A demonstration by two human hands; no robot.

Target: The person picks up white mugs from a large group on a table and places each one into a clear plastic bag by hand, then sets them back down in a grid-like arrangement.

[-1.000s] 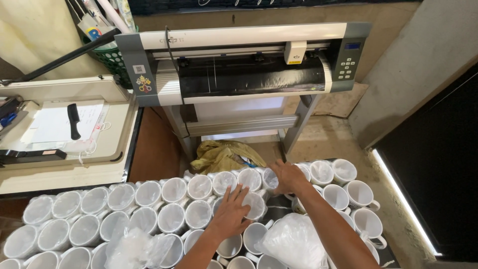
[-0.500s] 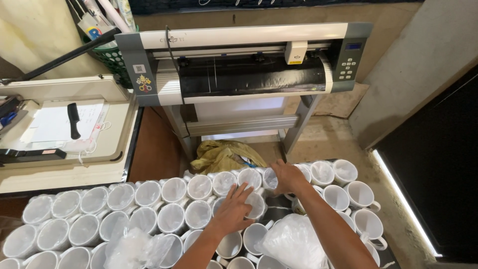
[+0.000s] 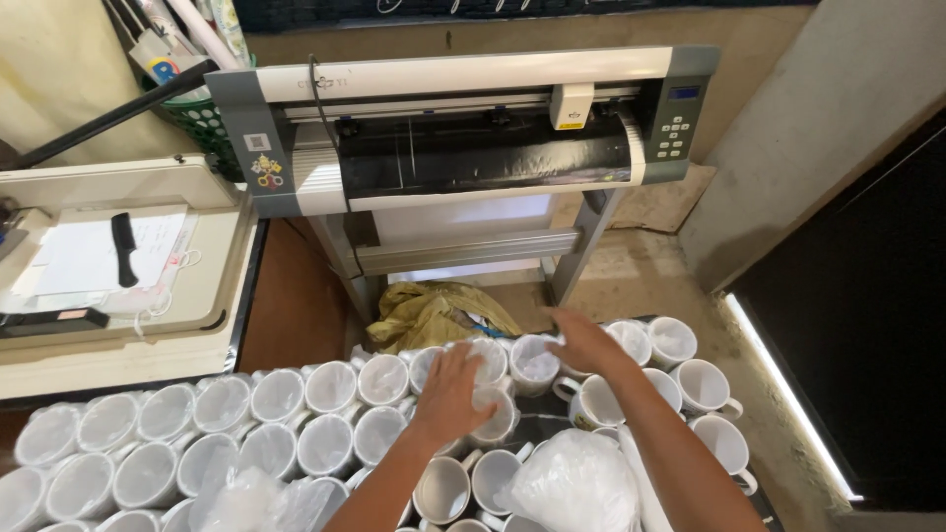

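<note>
over white mugs, both hands have barely shifted.

Both hands outstretched, palms down

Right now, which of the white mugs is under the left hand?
The mug in the middle rows, just below the top row, which the left hand covers with spread fingers; the neighbouring mugs show their open mouths.

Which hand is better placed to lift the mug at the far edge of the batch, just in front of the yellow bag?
Probably the right hand: it already rests at the far mug. The left hand lies flat on nearer mugs.
</note>
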